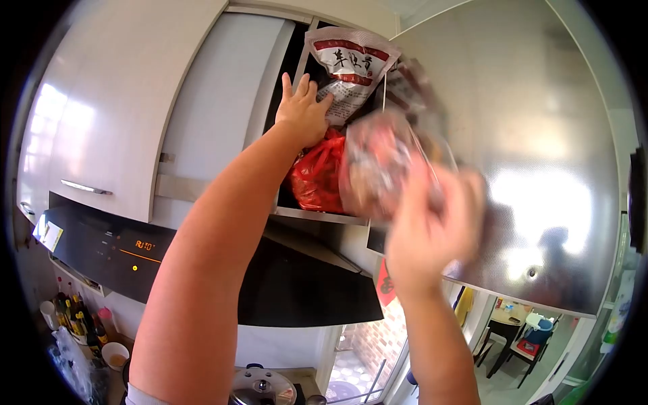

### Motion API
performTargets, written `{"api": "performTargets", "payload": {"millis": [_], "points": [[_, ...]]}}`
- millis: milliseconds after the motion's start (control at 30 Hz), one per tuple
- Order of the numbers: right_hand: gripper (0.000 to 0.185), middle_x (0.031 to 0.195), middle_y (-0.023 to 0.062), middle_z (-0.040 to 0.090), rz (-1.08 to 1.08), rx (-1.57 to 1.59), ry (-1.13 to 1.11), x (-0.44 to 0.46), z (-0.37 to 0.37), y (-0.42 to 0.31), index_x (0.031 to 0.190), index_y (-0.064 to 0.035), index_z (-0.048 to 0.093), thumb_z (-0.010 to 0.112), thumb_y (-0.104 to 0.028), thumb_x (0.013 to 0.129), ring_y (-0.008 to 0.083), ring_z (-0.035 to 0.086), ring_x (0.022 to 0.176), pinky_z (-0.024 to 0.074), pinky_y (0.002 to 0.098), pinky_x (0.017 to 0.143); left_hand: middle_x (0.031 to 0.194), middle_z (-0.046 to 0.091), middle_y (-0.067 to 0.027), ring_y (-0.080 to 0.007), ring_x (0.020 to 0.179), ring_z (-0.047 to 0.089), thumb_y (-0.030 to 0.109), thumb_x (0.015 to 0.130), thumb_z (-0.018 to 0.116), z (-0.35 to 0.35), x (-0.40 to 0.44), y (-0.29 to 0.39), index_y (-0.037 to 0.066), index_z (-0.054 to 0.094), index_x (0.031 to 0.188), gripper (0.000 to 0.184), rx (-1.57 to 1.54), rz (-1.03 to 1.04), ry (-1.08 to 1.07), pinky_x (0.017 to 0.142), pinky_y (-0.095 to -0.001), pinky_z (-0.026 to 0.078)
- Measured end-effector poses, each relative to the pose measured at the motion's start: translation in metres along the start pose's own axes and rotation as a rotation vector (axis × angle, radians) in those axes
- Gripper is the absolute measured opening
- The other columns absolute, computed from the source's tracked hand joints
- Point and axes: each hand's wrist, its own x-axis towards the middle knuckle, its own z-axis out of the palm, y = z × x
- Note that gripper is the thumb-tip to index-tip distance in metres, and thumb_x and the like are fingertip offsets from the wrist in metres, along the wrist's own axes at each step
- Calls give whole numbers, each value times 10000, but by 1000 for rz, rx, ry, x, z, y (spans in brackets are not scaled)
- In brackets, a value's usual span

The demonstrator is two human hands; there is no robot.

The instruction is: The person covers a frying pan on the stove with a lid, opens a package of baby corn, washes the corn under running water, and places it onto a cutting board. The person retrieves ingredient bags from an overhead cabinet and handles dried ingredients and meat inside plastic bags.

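Note:
Inside an open wall cabinet, a silver and red printed pouch (pixel 352 67) stands upright above a red plastic bag (pixel 317 177). My left hand (pixel 304 111) reaches in with its fingers spread, against the pouch's left side and just above the red bag. In front of the cabinet's right side, my right hand (pixel 435 226) is closed on a clear plastic bag (pixel 378 162) with reddish and brown contents; both are blurred by motion. Another pouch (pixel 413 88), also blurred, shows behind the clear bag. The cabinet's depth is mostly hidden.
An open metallic-looking cabinet door (pixel 526 135) fills the right side. Below the cabinets is a black range hood (pixel 304 283) with a lit display. A pot with a lid (pixel 263 390) sits underneath. Bottles (pixel 77 320) stand at the lower left; a chair (pixel 530 347) shows beyond a doorway.

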Motion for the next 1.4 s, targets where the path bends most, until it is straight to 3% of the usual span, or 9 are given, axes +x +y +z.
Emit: {"api": "performTargets", "payload": {"millis": [100, 233, 400, 433, 500, 600, 733, 1167, 1400], "points": [[111, 751, 96, 530, 74, 9, -147, -27, -98, -39, 894, -24, 649, 742, 6, 842, 261, 488, 679, 392, 365, 622, 1569, 334, -148, -360, 1488, 251, 241, 862, 685, -2, -1, 1, 119, 546, 1349, 521, -78, 148, 390, 1173, -635, 194], [110, 740, 88, 519, 435, 39, -546, -58, -189, -68, 895, -15, 647, 737, 23, 845, 235, 474, 648, 382, 344, 592, 1574, 345, -101, -312, 1472, 301, 225, 900, 650, -2, 24, 21, 137, 455, 1425, 567, -59, 183, 439, 1140, -630, 261], [111, 726, 79, 504, 636, 30, -674, -63, -223, -56, 896, -5, 644, 731, 44, 848, 202, 457, 610, 369, 317, 555, 1574, 365, -115, -339, 1477, 291, 337, 967, 551, 6, 53, 23, 268, 307, 1564, 649, 96, -5, -132, 1176, -638, 133], [111, 724, 77, 501, 627, 24, -648, -62, -224, -50, 897, -3, 644, 730, 49, 849, 196, 454, 602, 367, 311, 547, 1600, 317, -116, -371, 1460, 321, 341, 957, 546, 80, 73, 5, 247, 367, 1544, 620, 132, 30, 40, 1198, -614, 94], [91, 730, 75, 504, 596, -18, -620, -61, -229, -35, 896, 2, 647, 719, 45, 862, 189, 458, 607, 364, 303, 549, 1559, 382, -158, -428, 1394, 403, 333, 944, 555, 75, 75, 15, 212, 468, 1485, 561, 62, -79, -512, 1180, -581, 240], [71, 758, 82, 551, 579, -96, -543, -56, -231, -19, 939, 2, 670, 708, 27, 885, 189, 469, 610, 363, 292, 546, 1550, 401, -180, -364, 1360, 473, 240, 961, 489, 92, 69, 16, 134, 504, 1461, 511, -268, -291, -347, 1148, -544, 331], [212, 746, 20, 491, 785, 53, -524, -37, -224, 5, 1030, 35, 499, 653, 61, 887, 38, 415, 682, 320, 187, 606, 1292, 614, -251, -429, 1177, 588, 230, 943, 496, 76, 62, 17, 32, 642, 1251, 395, -435, -81, -22, 1041, -479, 454], [191, 752, 6, 541, 746, 350, -596, -48, -196, -27, 905, 9, 507, 697, 18, 901, 36, 437, 629, 323, 188, 546, 1165, 660, -222, -403, 1103, 612, 218, 962, 464, -36, -32, 16, 53, 693, 1089, 309, -715, 39, 63, 944, -481, 493], [566, 716, -16, 462, 768, 355, -1013, -12, -142, -99, 1400, -18, 435, 661, 36, 884, 67, 426, 653, 392, 216, 647, 759, 675, -172, -351, 736, 680, 250, 941, 568, -200, -242, -39, 22, 698, 814, 292, -233, 180, -272, 660, -450, 552]]}}
